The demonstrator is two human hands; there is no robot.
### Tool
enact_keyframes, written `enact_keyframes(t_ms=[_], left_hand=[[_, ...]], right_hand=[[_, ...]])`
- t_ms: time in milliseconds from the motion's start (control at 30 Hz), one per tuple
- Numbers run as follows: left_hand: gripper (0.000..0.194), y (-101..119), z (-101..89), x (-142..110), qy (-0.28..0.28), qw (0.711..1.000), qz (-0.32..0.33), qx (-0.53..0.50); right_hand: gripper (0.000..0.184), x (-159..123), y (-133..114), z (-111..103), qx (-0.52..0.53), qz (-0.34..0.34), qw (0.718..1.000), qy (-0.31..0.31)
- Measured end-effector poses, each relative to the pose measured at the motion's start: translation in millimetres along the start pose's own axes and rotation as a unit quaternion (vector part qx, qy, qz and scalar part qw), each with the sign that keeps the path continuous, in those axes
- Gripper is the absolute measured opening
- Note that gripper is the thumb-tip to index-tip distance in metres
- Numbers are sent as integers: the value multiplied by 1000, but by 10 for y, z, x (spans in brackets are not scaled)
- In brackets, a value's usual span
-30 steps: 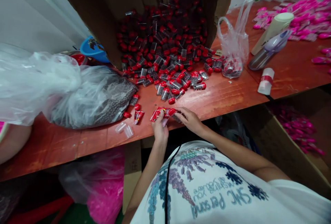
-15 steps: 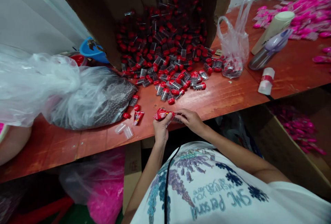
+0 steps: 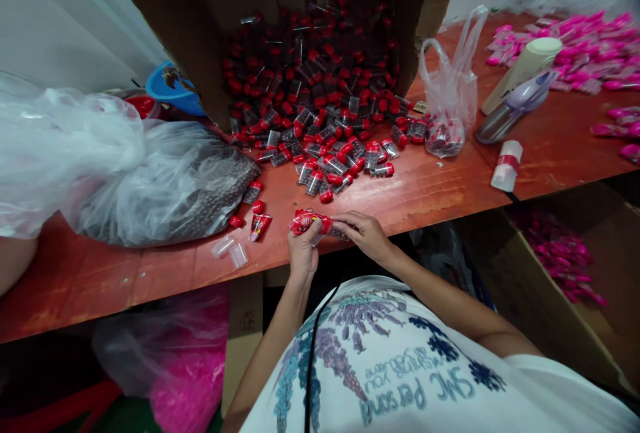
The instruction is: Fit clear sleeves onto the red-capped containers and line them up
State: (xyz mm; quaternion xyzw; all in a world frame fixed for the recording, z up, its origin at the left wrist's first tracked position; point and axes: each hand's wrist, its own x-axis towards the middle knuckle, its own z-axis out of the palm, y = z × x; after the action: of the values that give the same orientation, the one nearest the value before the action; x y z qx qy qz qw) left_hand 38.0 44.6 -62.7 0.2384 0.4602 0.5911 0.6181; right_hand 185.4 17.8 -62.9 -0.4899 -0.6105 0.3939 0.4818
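My left hand (image 3: 303, 251) is closed around a red printed wrapper (image 3: 304, 221) at the table's front edge. My right hand (image 3: 369, 234) pinches the end of a small clear container (image 3: 339, 231) with dark contents, which meets the wrapper between both hands. Left of them lie another red printed wrapper piece (image 3: 259, 226), loose red caps (image 3: 237, 221) and clear empty tubes (image 3: 239, 256). Beyond my hands spreads a heap of small clear bottles with red caps (image 3: 333, 165), dark contents inside, spilling from a cardboard box (image 3: 200, 26).
A clear bag of dark beads (image 3: 200, 186) lies left on the red table (image 3: 165, 273). To the right stand a knotted plastic bag (image 3: 450, 106), a purple-lidded bottle (image 3: 515, 109), a pale flask (image 3: 525, 73) and a white roll (image 3: 507, 166). Pink pieces (image 3: 590, 53) lie at the far right.
The view has shifted slightly, so the table things sit a little further left. Both hands stay together; more of the clear container shows between them now.
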Motion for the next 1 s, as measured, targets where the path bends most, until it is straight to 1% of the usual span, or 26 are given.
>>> enact_keyframes(t_ms=[100, 233, 367, 433, 500, 567, 633, 667, 733, 800, 900, 933, 1000], left_hand=[[29, -9, 8, 5, 14, 1000, -13, -16], [33, -19, 27, 3, 16, 1000, -14, -15], [35, -2, 56, -21, 8, 1000, -9, 2], [33, 12, 68, -42, -1, 1000, -10, 14], [28, 18, 79, -68, -22, 999, -14, 27], [24, 9, 89, -99, -45, 998, -11, 37], [24, -15, 100, -130, -53, 998, 1, 36], [25, -28, 105, -144, -49, 998, 5, 30], [28, -49, 112, -163, -41, 999, 3, 19], [30, -56, 114, -169, -38, 999, -4, 7], [26, -49, 111, -166, -39, 999, 1, -6], [25, -48, 110, -166, -40, 999, 4, -6], [23, -53, 111, -170, -46, 999, 4, -2]], right_hand=[[24, -7, -11, -21, -4, -9, 1000, 3], [24, -5, -1, -58, -15, -21, 1000, -9], [24, 15, 13, -100, -15, -31, 999, -29], [23, 15, 13, -93, -8, -29, 999, -27], [22, 1, 10, -60, -3, -21, 1000, -5], [23, -23, 10, -13, 4, -7, 999, 33], [24, -43, 20, 21, 4, 2, 998, 65], [25, -48, 28, 26, -2, 0, 997, 72], [30, -47, 47, 16, -25, -22, 997, 64], [35, -39, 57, -9, -54, -53, 997, 32], [35, -44, 39, -18, -76, -80, 994, -2], [33, -52, 24, -9, -75, -78, 994, 1], [29, -78, -8, 24, -67, -64, 995, 26]])
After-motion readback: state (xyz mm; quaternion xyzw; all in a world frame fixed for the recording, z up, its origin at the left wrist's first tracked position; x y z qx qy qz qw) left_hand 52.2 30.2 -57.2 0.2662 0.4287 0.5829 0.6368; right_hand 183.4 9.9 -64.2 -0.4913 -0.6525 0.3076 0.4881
